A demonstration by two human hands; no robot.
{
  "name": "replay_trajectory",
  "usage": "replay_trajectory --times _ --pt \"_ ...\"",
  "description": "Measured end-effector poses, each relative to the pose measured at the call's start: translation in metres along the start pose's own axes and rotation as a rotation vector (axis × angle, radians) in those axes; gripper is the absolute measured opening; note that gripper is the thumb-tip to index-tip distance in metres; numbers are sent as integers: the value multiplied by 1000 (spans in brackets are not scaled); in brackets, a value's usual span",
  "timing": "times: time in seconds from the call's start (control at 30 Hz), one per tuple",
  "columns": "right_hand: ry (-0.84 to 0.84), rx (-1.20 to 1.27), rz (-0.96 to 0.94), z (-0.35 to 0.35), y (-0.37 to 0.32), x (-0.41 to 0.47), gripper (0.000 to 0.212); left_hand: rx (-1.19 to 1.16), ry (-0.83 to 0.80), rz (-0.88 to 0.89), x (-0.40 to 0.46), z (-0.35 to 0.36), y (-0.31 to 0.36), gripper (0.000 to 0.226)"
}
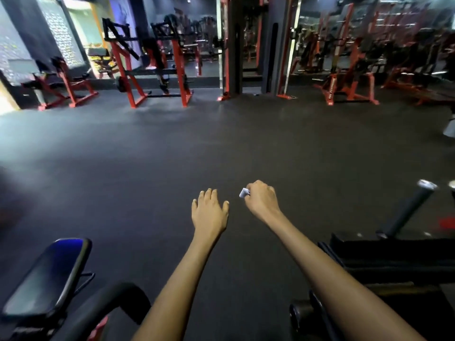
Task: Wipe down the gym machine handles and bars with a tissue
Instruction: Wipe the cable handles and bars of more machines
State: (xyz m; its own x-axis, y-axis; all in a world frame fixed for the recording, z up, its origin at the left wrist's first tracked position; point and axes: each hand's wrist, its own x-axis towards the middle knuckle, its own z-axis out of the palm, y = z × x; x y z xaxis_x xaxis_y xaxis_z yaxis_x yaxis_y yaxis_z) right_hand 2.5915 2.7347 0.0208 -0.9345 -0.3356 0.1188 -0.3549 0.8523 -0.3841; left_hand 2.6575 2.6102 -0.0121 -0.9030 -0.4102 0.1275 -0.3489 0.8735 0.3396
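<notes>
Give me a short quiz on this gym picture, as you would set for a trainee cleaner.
1. True or false: the left hand holds the tissue.
2. Which lies nearest the right hand?
A. the black bar with a silver end cap
B. the red cable tower at the far wall
C. the blue-sheened padded seat
3. Fill in: both hands hang over the dark ____.

Key:
1. False; the right hand pinches it, and the left is empty with its fingers spread.
2. A.
3. floor.
</notes>
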Motion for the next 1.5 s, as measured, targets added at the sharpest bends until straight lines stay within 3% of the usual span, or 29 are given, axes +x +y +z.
replay_trajectory --times 0.43,0.67,0.9,1.5 --pt "-126 62 -368 58 -74 235 32 103 118 -320 189 -11 -63 52" --pt "-226 50 -622 109 -162 357 30 115 157 -532 281 -33 -141 51" --pt "-373 -23 -794 196 -305 463 27 193 72 -742 383 -52 -281 48" --pt "-532 9 -1234 374 -687 628 32 221 188 -1147 558 -157 -603 50"
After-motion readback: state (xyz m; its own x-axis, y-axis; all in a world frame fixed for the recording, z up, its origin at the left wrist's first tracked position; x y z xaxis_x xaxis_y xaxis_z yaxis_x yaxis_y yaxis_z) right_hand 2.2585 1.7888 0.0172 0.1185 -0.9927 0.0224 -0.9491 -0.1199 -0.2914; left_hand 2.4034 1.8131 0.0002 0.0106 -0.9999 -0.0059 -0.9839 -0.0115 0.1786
